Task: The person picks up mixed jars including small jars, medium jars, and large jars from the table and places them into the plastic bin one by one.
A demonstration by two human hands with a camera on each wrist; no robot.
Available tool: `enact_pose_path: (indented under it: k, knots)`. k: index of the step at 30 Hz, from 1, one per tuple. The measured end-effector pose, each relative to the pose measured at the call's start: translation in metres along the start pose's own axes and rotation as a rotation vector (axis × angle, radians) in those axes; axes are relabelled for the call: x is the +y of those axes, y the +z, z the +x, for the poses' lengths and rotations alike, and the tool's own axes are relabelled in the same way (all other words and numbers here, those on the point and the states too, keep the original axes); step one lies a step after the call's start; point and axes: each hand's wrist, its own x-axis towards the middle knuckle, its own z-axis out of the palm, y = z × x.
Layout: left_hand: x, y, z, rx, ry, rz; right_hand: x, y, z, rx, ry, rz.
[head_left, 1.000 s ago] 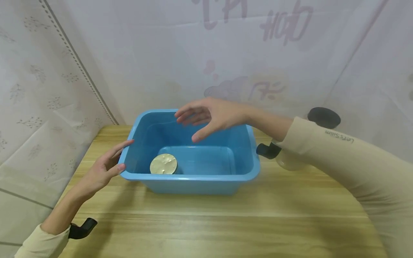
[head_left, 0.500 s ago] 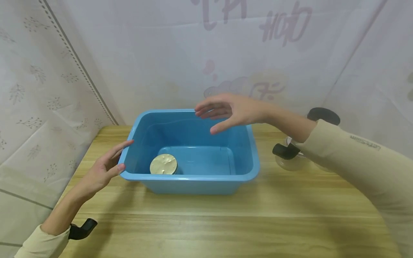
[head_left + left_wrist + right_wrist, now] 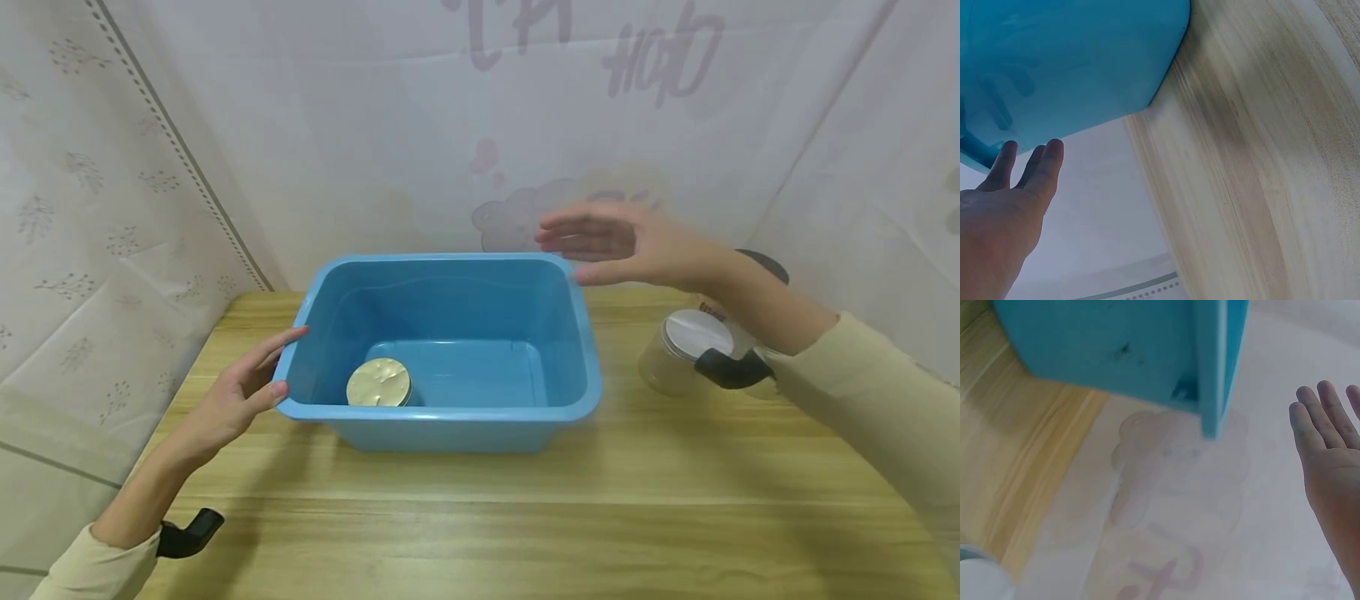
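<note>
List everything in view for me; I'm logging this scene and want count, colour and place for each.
tub: 1, blue, middle of table.
can: 1, gold top, inside tub, near-left corner.
jar: 1, clear with silver lid, right of tub.
black-lidded jar: 1, behind the first, mostly hidden.
table: 1, light wood.
curtain: white, printed, behind the table.
left hand: 1, fingers straight, at tub's left rim.
right hand: 1, open, empty, in the air above tub's far-right corner.

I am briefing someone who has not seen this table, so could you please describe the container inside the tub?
On the wooden table stands a blue tub. In its near-left corner, close to the left hand, sits a round jar; its crinkled gold top distinguishes it from the white-lidded jar outside.
</note>
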Motion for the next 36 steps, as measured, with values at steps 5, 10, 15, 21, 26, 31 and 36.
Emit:
enact_pose_path:
  k: [5,10,15,21,26,31,36]
  knots:
    - [0.003,0.000,0.001,0.004,-0.013,0.012,0.010,-0.011,-0.023,0.059,0.023,0.022]
    - [0.005,0.000,0.001,0.000,-0.023,0.017,0.020,-0.017,-0.040,0.088,0.020,0.042]
    - [0.006,-0.001,0.001,-0.007,-0.023,0.026,0.031,-0.020,-0.054,0.104,0.016,0.044]
    - [0.005,-0.001,0.002,-0.003,-0.010,0.018,0.042,-0.025,-0.070,0.123,0.014,0.065]
    - [0.004,-0.001,0.002,-0.005,0.020,-0.013,0.044,-0.026,-0.080,0.171,0.073,0.038]
    - [0.003,-0.001,0.001,-0.002,0.021,-0.016,0.046,-0.025,-0.083,0.173,0.045,0.059]
    - [0.004,0.000,0.001,-0.004,0.028,-0.028,0.051,-0.023,-0.088,0.171,0.008,0.059]
